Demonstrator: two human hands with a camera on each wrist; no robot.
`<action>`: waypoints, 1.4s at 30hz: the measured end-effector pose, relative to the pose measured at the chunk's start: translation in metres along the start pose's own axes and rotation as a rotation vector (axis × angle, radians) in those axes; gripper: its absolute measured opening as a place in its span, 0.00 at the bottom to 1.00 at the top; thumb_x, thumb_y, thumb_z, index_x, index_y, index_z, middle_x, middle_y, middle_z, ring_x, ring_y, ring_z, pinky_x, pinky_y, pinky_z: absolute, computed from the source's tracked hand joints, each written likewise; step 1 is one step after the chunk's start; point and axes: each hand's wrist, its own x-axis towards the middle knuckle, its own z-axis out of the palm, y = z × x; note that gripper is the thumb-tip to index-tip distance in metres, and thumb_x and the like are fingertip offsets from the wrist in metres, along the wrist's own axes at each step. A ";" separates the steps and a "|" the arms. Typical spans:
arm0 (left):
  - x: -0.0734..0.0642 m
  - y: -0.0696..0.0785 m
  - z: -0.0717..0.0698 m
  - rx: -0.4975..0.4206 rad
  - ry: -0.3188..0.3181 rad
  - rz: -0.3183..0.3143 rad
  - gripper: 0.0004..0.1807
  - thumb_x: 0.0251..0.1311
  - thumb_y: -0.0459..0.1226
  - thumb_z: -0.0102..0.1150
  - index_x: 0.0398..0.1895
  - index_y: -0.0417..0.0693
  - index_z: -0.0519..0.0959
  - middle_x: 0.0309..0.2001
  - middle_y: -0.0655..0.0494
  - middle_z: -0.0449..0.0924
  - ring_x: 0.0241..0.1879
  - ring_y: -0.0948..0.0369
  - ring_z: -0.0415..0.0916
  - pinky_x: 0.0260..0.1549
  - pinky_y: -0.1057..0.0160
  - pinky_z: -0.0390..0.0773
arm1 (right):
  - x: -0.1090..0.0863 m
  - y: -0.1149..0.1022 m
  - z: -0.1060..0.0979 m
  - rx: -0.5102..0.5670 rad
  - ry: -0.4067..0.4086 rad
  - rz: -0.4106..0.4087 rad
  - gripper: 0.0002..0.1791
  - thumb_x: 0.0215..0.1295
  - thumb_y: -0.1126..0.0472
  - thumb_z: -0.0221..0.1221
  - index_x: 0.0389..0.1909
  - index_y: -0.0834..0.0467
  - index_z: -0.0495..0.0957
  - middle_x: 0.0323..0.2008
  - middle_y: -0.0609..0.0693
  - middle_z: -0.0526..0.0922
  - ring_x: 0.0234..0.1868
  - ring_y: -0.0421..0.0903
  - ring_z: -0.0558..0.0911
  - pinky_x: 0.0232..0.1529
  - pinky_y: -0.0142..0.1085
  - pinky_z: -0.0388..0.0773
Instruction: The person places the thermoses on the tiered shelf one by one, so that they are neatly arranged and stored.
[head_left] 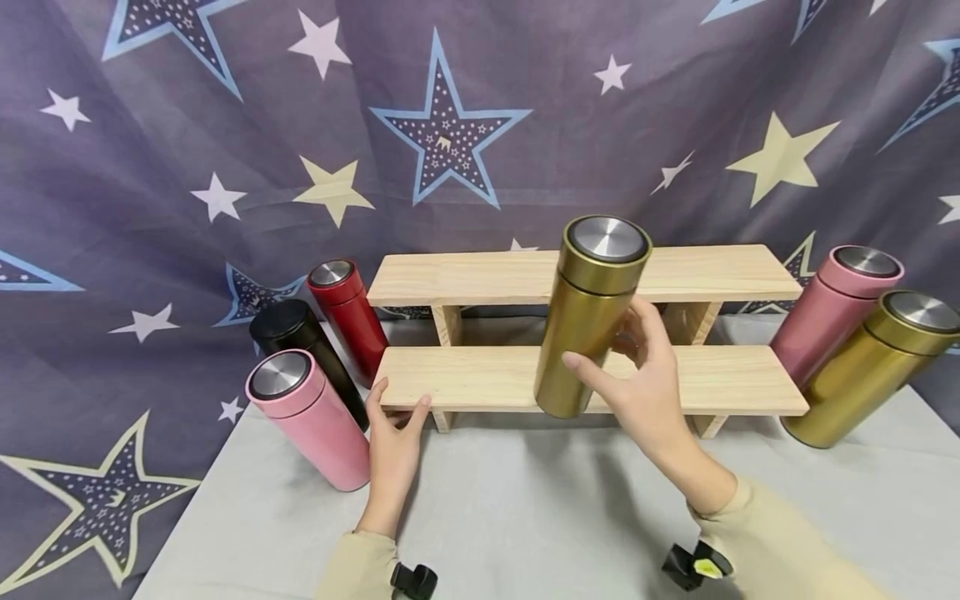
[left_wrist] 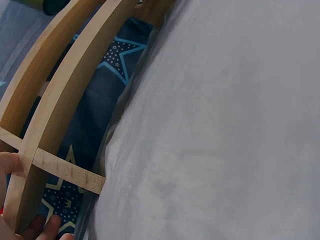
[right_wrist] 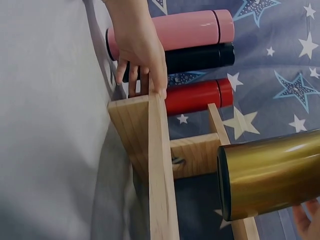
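My right hand [head_left: 647, 387] grips a gold thermos [head_left: 592, 321] with a silver lid, thumb in front and fingers round its far side. The thermos is raised, slightly tilted, and overlaps both boards of a two-tier wooden shelf [head_left: 465, 377] in the head view. Its dark base shows over the boards in the right wrist view. With my left hand [head_left: 393, 450] I hold the left front corner of the lower board. In the left wrist view the thumb [left_wrist: 10, 162] lies on one face of that board and the fingers [left_wrist: 50, 227] reach under it.
Left of the shelf stand a light pink thermos [head_left: 322, 425], a black one [head_left: 303, 342] and a red one [head_left: 352, 321]. A darker pink thermos [head_left: 832, 312] and another gold one [head_left: 862, 375] stand at its right end. A star-patterned curtain [head_left: 525, 167] hangs behind the light-coloured tabletop [head_left: 510, 517].
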 end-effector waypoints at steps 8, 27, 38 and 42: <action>0.000 0.000 0.000 -0.007 -0.011 0.007 0.42 0.65 0.49 0.63 0.76 0.54 0.53 0.54 0.38 0.73 0.53 0.49 0.73 0.47 0.53 0.71 | 0.005 0.002 0.022 0.015 -0.039 -0.010 0.42 0.49 0.69 0.73 0.67 0.55 0.68 0.52 0.48 0.77 0.49 0.48 0.77 0.49 0.38 0.71; 0.001 -0.002 -0.002 0.019 -0.012 0.013 0.43 0.64 0.51 0.64 0.76 0.53 0.52 0.52 0.39 0.75 0.52 0.50 0.74 0.48 0.53 0.70 | 0.035 -0.002 0.072 0.093 -0.014 -0.086 0.42 0.53 0.62 0.72 0.69 0.54 0.65 0.54 0.51 0.78 0.50 0.45 0.78 0.47 0.44 0.75; 0.001 -0.001 -0.001 0.023 -0.008 0.021 0.43 0.64 0.50 0.64 0.75 0.52 0.53 0.52 0.39 0.75 0.52 0.50 0.74 0.48 0.53 0.70 | 0.049 -0.004 0.086 0.066 -0.029 -0.088 0.42 0.54 0.59 0.72 0.69 0.54 0.65 0.53 0.52 0.77 0.48 0.45 0.75 0.44 0.42 0.74; 0.001 0.000 -0.002 0.014 -0.009 0.010 0.43 0.64 0.50 0.64 0.75 0.53 0.53 0.52 0.39 0.74 0.52 0.50 0.73 0.48 0.53 0.69 | 0.057 -0.008 0.092 0.086 -0.040 -0.079 0.42 0.54 0.59 0.72 0.70 0.53 0.65 0.52 0.51 0.76 0.48 0.45 0.75 0.43 0.42 0.76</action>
